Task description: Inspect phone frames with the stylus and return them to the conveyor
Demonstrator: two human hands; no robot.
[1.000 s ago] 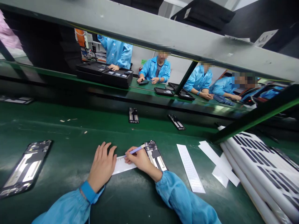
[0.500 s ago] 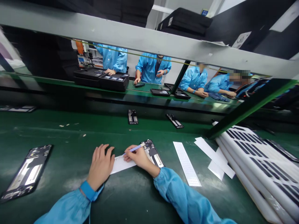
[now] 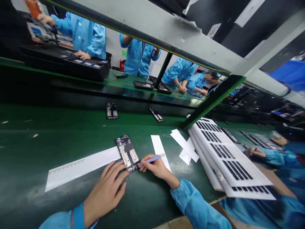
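A dark phone frame lies on the green belt in front of me. My right hand pinches a purple tweezer-like tool, its tip at the frame's near end. My left hand lies flat on the belt with fingers spread, fingertips touching the frame's near corner. A long white backing strip stretches out left of the frame, one end under it.
A perforated white strip, loose white strips and stacked sheets of black parts lie to the right. Two more phone frames sit farther up the belt. People in blue coats work across the line; another person's hand at right.
The view swung right. My right hand moved the tool from the white strip to the phone frame's near end. My left hand left the strip and now touches the frame.
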